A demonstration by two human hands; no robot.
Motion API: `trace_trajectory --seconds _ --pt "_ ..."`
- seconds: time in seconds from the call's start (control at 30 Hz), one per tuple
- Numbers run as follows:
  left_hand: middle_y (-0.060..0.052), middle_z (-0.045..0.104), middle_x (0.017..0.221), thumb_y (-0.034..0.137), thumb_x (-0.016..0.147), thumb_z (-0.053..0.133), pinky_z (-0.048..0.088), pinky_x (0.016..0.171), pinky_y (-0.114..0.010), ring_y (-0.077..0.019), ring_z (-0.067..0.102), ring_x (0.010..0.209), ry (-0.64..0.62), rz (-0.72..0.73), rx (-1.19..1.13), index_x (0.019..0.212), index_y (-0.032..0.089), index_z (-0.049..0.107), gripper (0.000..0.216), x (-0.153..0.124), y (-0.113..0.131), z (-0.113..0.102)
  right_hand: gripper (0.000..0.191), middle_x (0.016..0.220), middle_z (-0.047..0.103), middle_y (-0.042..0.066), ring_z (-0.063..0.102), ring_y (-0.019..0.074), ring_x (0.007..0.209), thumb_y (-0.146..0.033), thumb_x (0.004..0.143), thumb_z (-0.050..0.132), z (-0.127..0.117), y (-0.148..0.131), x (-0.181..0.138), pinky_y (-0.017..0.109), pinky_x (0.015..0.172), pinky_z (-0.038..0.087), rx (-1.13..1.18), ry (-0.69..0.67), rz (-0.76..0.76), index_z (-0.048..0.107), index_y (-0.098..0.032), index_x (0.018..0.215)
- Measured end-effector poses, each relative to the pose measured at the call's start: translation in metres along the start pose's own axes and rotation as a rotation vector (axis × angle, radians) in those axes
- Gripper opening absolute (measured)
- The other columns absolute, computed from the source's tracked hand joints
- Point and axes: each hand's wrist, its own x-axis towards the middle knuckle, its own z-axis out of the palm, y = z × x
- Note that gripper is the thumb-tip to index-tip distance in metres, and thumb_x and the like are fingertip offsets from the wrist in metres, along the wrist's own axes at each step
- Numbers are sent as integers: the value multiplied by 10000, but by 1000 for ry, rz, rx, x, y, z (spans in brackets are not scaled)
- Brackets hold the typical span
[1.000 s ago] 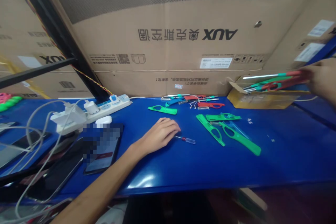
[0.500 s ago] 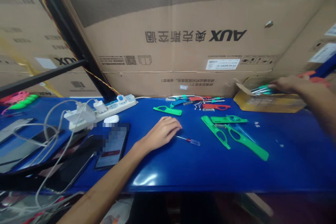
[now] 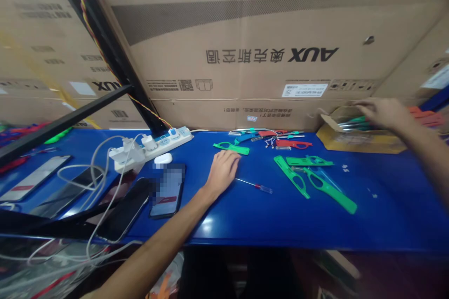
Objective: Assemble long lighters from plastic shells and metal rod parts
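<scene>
My left hand (image 3: 222, 171) rests on the blue table, fingers loosely bent and nothing seen in them. Its fingertips are beside a green lighter casing half (image 3: 232, 148); whether they touch it I cannot tell. A screwdriver (image 3: 255, 186) with a clear handle lies just right of the hand. My right hand (image 3: 380, 111) is over the open cardboard box (image 3: 372, 142) at the right, fingers stretched toward its left flap and apparently holding nothing. Lighters with metal tubes (image 3: 352, 124) lie in the box below it. More green casing parts (image 3: 331, 191) lie on the table between the hands.
Several red and blue lighter parts (image 3: 293, 144) lie along the back. Left are a white power strip (image 3: 171, 139) with cables, an earphone case (image 3: 163, 158) and phones (image 3: 168, 196). A large carton (image 3: 259, 23) stands behind; a black metal frame (image 3: 108, 51) rises at the left.
My left hand has moved forward, closer to the green casing half. My right hand has lifted slightly at the box and its fingers have straightened. The whole view has shifted a little.
</scene>
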Motion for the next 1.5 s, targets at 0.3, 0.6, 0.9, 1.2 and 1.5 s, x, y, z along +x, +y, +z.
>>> trace_trajectory --seconds 0.3,0.6,0.9,1.2,1.5 --pt "-122 630 1325 255 1043 449 391 1065 -477 -276 540 1232 -47 -92 177 1256 184 581 260 -2 8 4 341 1217 730 109 662 288 1122 -375 1026 463 -2 -179 -152 442 922 521 340 -188 -293 737 -204 1137" --pt "-96 643 1330 251 1062 421 308 1166 -489 -226 548 1268 -15 -86 123 1264 192 567 257 1 8 -3 436 1278 699 151 621 386 1220 -520 975 528 -31 -214 -263 620 1044 459 665 -162 316 687 -245 1274" --pt "-101 594 1421 376 1072 438 418 1111 -397 -202 552 1307 -224 86 -18 1333 198 552 336 -12 22 -20 444 1476 580 72 512 276 1396 -432 1026 480 -21 -216 -242 521 1166 425 984 -420 187 596 -273 1425" --pt "-127 476 1560 549 1033 429 309 1198 -518 -298 411 1468 -439 144 48 1441 206 535 544 8 48 1 454 1365 663 124 607 282 1284 -291 1061 316 -3 -210 -177 501 1127 439 557 -374 -118 632 -190 1370" --pt "-79 657 1312 466 1055 453 422 1073 -423 -248 550 1281 -401 45 -11 1130 211 736 388 20 39 -23 345 1327 665 171 609 346 1238 -295 983 502 50 -189 -115 504 1016 505 393 -475 -175 705 -185 1240"
